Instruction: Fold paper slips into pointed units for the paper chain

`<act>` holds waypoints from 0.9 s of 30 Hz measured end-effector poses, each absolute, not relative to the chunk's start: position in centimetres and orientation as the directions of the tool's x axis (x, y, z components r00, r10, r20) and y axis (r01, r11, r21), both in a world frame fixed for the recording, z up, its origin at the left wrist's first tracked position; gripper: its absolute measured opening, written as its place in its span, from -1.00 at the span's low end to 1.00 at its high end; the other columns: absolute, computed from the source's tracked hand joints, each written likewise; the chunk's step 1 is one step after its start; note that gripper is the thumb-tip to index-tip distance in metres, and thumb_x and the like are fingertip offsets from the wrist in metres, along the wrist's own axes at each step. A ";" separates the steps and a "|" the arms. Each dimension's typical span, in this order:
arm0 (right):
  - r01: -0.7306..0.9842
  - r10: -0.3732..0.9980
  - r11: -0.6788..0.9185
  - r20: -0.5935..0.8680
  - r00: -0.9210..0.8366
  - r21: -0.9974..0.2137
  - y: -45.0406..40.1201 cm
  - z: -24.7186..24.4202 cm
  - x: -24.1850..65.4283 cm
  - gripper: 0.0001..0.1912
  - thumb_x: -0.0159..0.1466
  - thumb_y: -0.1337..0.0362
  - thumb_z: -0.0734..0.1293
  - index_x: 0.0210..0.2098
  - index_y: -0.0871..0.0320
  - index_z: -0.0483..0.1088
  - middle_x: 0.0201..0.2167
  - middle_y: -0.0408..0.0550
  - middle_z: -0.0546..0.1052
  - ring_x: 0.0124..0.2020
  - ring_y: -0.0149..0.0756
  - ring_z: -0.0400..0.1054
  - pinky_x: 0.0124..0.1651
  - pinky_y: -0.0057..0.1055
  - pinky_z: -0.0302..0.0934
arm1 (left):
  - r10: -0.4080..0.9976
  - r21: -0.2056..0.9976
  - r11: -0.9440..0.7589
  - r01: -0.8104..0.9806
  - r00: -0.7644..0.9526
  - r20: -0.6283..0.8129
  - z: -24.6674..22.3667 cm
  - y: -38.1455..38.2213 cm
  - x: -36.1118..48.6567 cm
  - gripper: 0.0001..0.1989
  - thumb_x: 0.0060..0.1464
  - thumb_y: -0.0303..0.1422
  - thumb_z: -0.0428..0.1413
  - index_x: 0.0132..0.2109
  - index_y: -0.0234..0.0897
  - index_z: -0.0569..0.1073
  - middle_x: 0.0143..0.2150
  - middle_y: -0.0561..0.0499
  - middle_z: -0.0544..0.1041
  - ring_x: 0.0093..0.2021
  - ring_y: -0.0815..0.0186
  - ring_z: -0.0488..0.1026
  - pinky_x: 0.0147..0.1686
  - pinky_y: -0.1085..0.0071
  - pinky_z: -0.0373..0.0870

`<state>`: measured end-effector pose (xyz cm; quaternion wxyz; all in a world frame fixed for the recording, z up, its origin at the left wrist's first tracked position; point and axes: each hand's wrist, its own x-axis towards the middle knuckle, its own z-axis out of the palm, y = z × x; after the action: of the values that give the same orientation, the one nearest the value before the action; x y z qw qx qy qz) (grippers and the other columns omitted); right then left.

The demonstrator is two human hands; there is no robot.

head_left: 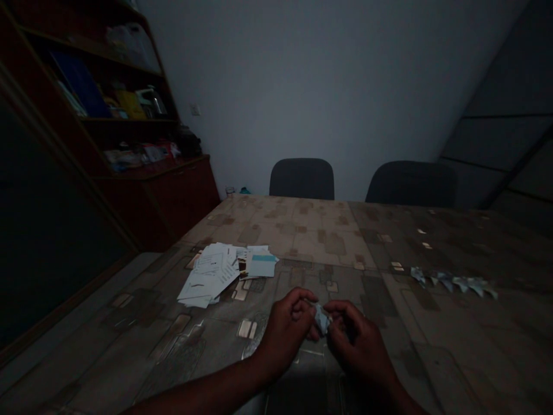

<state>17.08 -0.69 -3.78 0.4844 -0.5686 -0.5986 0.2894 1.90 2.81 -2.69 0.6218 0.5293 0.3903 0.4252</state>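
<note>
the fingers of the left hand (287,323) are curled nearly closed, thumb and fingertips pinching a small folded paper piece (321,321); those of the right hand (360,343) close on its other edge — the gap between the hands is little more than the paper itself. the step in hand looks like shaping or creasing this piece, and the next move seems to call for a light, steady pinch from both thumbs; the folds are too dim to read. out to the right of the fingers, well apart, lies a row of pointed folded papers (465,283). left of and beyond them — a loose pile of printed paper sheets (211,274) on the patterned tablecloth (298,230).
</note>
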 end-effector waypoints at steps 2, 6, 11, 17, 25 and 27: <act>0.418 0.950 0.189 0.274 0.153 -0.889 -0.9 -3.9 16.8 -0.80 0.09 0.30 0.29 -0.27 0.17 0.45 -0.51 -0.11 0.53 -0.49 -0.31 0.41 -0.39 -0.46 0.27 | 0.945 0.992 0.063 -0.112 0.326 -0.023 -2.5 2.8 1.9 -0.82 0.06 -0.29 0.13 -0.23 -0.30 0.38 -0.50 0.11 0.42 -0.53 0.38 0.45 -0.49 0.50 0.36; 0.469 0.934 0.192 0.307 0.182 -0.862 -1.1 -4.1 16.5 -0.81 0.13 0.28 0.27 -0.25 0.15 0.40 -0.46 -0.09 0.54 -0.45 -0.31 0.42 -0.36 -0.46 0.27 | 0.949 0.994 0.041 -0.102 0.316 -0.006 -2.5 2.7 1.9 -0.86 0.06 -0.32 0.12 -0.27 -0.31 0.36 -0.53 0.11 0.43 -0.53 0.38 0.45 -0.48 0.50 0.37; 0.577 0.920 0.246 0.375 0.113 -0.778 -1.1 -4.0 16.9 -0.90 0.15 0.28 0.26 -0.34 0.12 0.39 -0.56 -0.17 0.47 -0.52 -0.34 0.38 -0.42 -0.48 0.24 | 0.949 0.998 -0.006 -0.066 0.313 0.026 -2.6 2.7 1.9 -0.93 0.06 -0.39 0.12 -0.32 -0.30 0.38 -0.52 0.09 0.45 -0.50 0.36 0.46 -0.44 0.50 0.38; 0.610 0.914 0.246 0.390 0.112 -0.753 -1.2 -3.9 17.0 -0.89 0.19 0.25 0.25 -0.34 0.11 0.40 -0.57 -0.18 0.47 -0.52 -0.31 0.40 -0.42 -0.47 0.24 | 0.938 0.999 -0.051 -0.007 0.344 0.051 -2.8 2.8 1.8 -0.93 0.06 -0.41 0.10 -0.29 -0.32 0.46 -0.51 0.08 0.47 -0.46 0.35 0.46 -0.40 0.50 0.34; 0.637 0.906 0.280 0.417 0.073 -0.718 -1.1 -3.9 17.4 -0.87 0.17 0.31 0.25 -0.30 0.12 0.42 -0.49 -0.15 0.53 -0.46 -0.30 0.46 -0.38 -0.48 0.30 | 0.948 1.000 -0.017 0.021 0.317 0.009 -2.8 2.8 2.2 -0.90 -0.11 -0.55 0.13 -0.38 -0.31 0.38 -0.55 0.12 0.41 -0.50 0.38 0.41 -0.48 0.53 0.28; 0.629 0.902 0.309 0.430 0.043 -0.713 -1.0 -3.8 17.5 -0.85 0.19 0.33 0.22 -0.31 0.11 0.42 -0.46 -0.14 0.55 -0.44 -0.30 0.47 -0.38 -0.48 0.30 | 0.944 1.000 -0.008 0.008 0.330 0.005 -2.8 2.9 2.2 -0.89 -0.10 -0.54 0.13 -0.36 -0.31 0.39 -0.54 0.10 0.44 -0.48 0.36 0.45 -0.46 0.51 0.31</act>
<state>17.55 -1.05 -3.75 0.4468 -0.5674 -0.6746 0.1526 2.20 2.87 -2.84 0.5727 0.5804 0.4100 0.4088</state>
